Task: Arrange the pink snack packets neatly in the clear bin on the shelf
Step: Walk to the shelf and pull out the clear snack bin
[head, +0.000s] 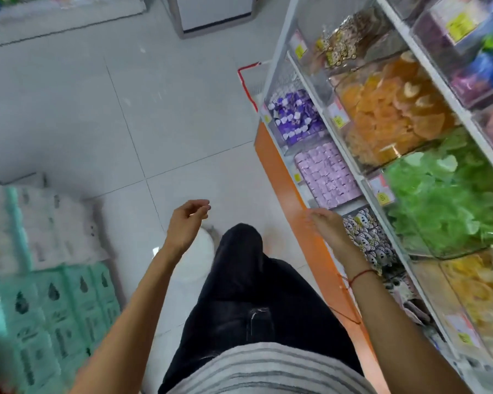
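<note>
Two hands are up and neither carries anything. The left hand (189,216) hangs over the floor (111,115) with fingers loosely curled toward the thumb, nothing between them. The right hand (323,223) reaches toward the shelf (289,177), fingers stretched out and blurred with motion, its tips just short of the near end of the bin (305,191). That bin sits on the lowest tier, along the shelf's front edge above the orange base (276,169), between a bin of purple packets (292,118) farther along and one of patterned packets (367,237) nearer the person. The pink packets (326,174) fill it in tight, fairly even rows, so my read is that little tidying is left, or that this is a last touch-up. Now the risks. A hand coming in this quick could plough into the rows and knock them crooked or push a few over the rim. Reaching low under the next tier, the forearm could brush the bin of green packets (450,203) overhanging just above. The packets look light and slick, so a careless press may make them slide rather than settle. Whether the bin's front wall stands higher than the packets, I cannot tell.
</note>
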